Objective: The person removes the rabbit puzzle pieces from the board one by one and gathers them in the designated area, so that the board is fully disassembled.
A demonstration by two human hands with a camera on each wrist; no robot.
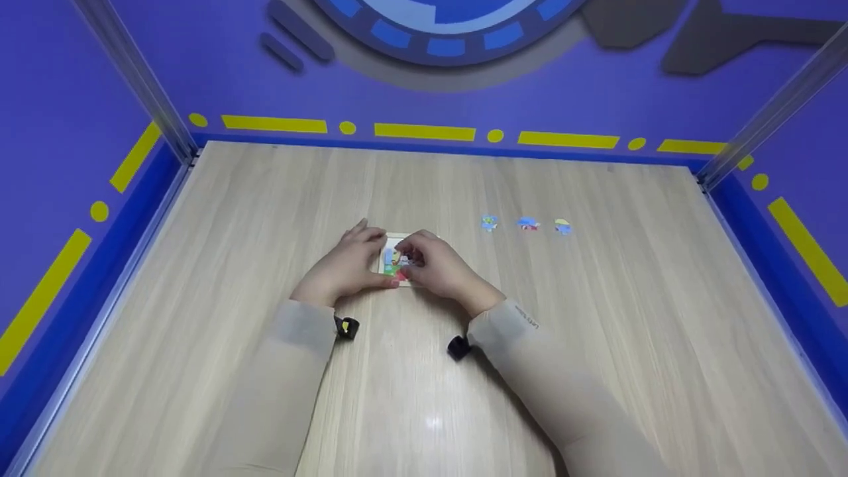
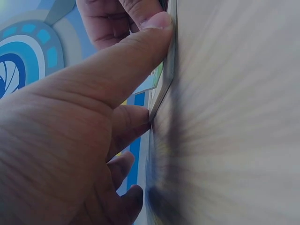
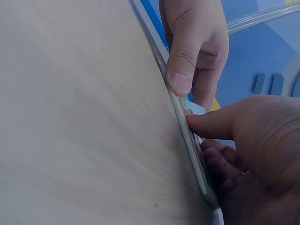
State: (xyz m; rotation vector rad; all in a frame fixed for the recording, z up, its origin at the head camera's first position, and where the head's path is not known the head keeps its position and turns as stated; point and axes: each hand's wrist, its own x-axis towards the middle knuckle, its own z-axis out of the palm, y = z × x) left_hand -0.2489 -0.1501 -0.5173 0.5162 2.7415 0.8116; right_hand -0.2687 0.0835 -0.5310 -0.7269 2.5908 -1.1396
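A small wooden jigsaw tray [image 1: 395, 238] with a pale rim lies flat at the middle of the table. My left hand [image 1: 344, 265] holds its left side, thumb at the near edge and a finger at the far left corner. From the right, my right hand [image 1: 440, 265] reaches over the tray, its thumb and fingers pinching a colourful puzzle piece [image 3: 196, 108]. That piece sits tilted up from the tray in both wrist views. Blue, green and red picture parts show between the hands. The right hand hides the tray's right half.
Off to the right, beyond the tray, three loose puzzle pieces lie in a row: a blue-green one [image 1: 489, 222], a blue-red one [image 1: 528, 224] and a yellow-blue one [image 1: 562, 226]. Purple panels [image 1: 424, 99] with metal posts border the wooden table [image 1: 629, 318].
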